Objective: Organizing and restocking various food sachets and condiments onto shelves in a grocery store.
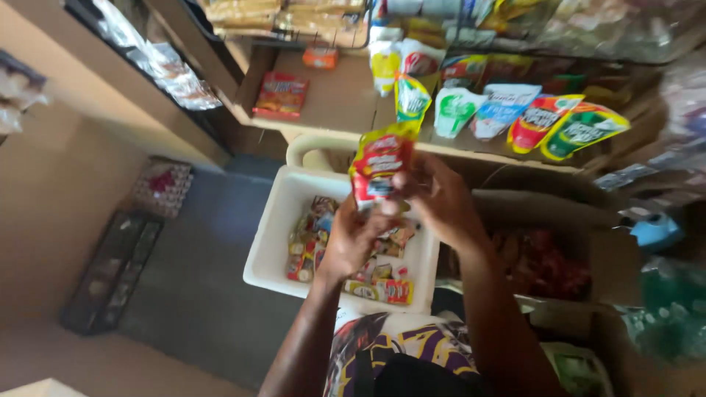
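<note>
At my far left the floor [198,287] lies open, a grey strip between a dark crate [110,272] near the wall and the white tub [268,250] in front of me; that strip is the widest free room I see. The tub's left rim stands clear of everything, its right rim sits just beside a brown carton [588,235]. Inside the tub lies a loose heap of small bright packets, too many and too blurred to count. My left hand [353,239] is above that heap, fingers closed on the lower edge of one red and yellow sachet [380,165], which I hold upright over the tub's far rim. My right hand [437,195] grips the same sachet from its right side, so both hands are clenched on it. Beyond, the wooden shelf [338,99] carries one flat red pack [281,95] near its left end, and along its front edge hang about six pouches [507,110] in a row. The carton at right holds red packets [544,261], blurred
</note>
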